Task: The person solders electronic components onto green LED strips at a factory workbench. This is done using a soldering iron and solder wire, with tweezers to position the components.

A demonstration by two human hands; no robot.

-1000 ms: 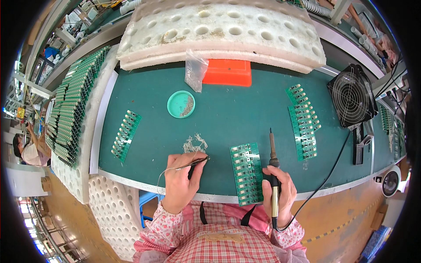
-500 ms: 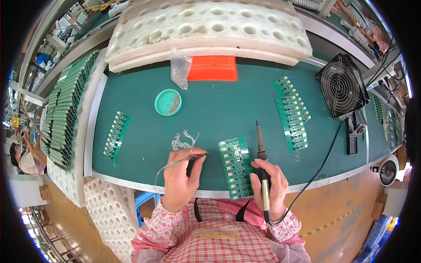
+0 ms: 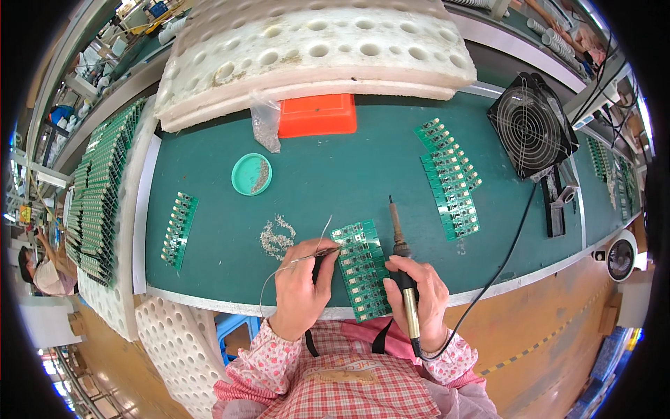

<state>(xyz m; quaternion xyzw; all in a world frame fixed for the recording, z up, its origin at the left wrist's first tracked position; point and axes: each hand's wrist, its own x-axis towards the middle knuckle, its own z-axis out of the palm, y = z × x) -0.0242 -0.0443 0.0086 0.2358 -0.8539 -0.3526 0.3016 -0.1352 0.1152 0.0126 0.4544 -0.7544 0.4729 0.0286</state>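
Observation:
A panel of green circuit boards (image 3: 361,272) lies at the table's front edge, between my two hands. My left hand (image 3: 304,283) is closed on metal tweezers (image 3: 315,255), whose tips reach the panel's upper left edge. A thin strand of solder wire (image 3: 269,281) also runs through those fingers, one end sticking up. Whether the tips grip a part is too small to tell. My right hand (image 3: 423,293) grips a soldering iron (image 3: 403,262), its tip pointing away from me, right of the panel and apart from it. Loose small parts (image 3: 277,237) lie beyond my left hand.
A turquoise dish (image 3: 241,183), a bag of parts (image 3: 266,126) and a red bin (image 3: 317,115) stand farther back. More board panels (image 3: 450,183) lie right, near a fan (image 3: 532,126) and iron stand (image 3: 555,213). A smaller board strip (image 3: 179,230) lies left; foam (image 3: 314,66) spans the back.
My left hand has moved right with the tweezers and wire, from beside the loose parts to the board panel. The whole view has shifted slightly; my right hand still holds the soldering iron.

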